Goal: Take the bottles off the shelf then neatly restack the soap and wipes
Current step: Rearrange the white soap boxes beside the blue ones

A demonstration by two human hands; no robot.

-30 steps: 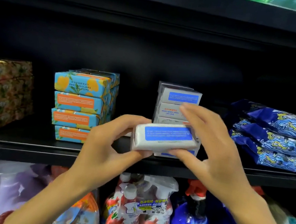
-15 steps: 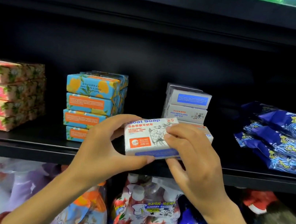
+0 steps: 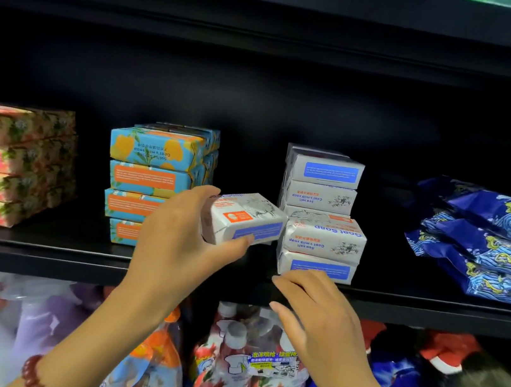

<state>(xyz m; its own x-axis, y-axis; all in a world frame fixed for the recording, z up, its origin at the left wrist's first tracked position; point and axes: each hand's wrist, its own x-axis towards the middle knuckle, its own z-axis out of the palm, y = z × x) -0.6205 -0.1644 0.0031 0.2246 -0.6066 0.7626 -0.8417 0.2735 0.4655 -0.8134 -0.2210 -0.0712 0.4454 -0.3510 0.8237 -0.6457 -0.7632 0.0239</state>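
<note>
Gripping soap box (image 3: 243,221), left hand (image 3: 173,247) fingers curled | right hand (image 3: 327,323) fingers relaxed, empty | white stack (image 3: 320,239) beside

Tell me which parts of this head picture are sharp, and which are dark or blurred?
Head view: the white soap stack is sharp, its print readable; the soap box gripped by the left hand is slightly softer. In the same view, the shelf back wall is nearly black, without detail, and the bottles below are soft, most smeared at lower right.
</note>
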